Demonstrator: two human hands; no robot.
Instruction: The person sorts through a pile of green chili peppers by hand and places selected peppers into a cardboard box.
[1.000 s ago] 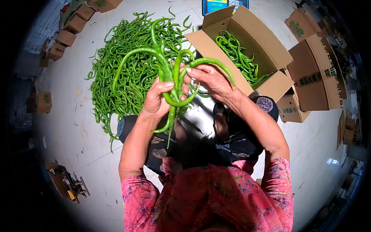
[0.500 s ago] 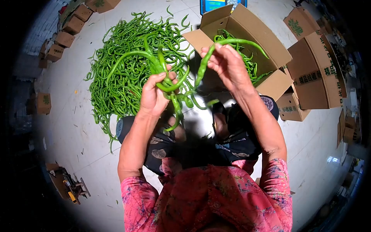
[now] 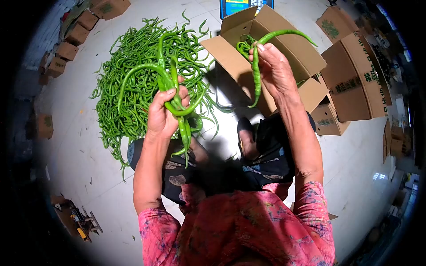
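Observation:
My left hand (image 3: 165, 111) is closed round a bunch of long green chili peppers (image 3: 167, 83), their curved ends sticking out above and below the fist. In a pinch between thumb and fingers, my right hand (image 3: 276, 66) holds green chili peppers (image 3: 256, 73); one hangs down and another arcs to the right. That hand is over the near side of an open cardboard box (image 3: 233, 60), which has some peppers inside, mostly hidden by the hand. Behind my left hand a big heap of green chili peppers (image 3: 133, 57) lies on the floor.
A scale with a blue display (image 3: 237, 6) stands behind the box. More cardboard boxes (image 3: 355, 80) are on the right, and a row of small boxes (image 3: 66, 51) lines the far left. Tools (image 3: 82, 221) lie at lower left on the pale floor (image 3: 106, 204).
My right hand has moved slightly right and up with its peppers, away from my left hand and over the box's near side. The left hand still grips its bunch.

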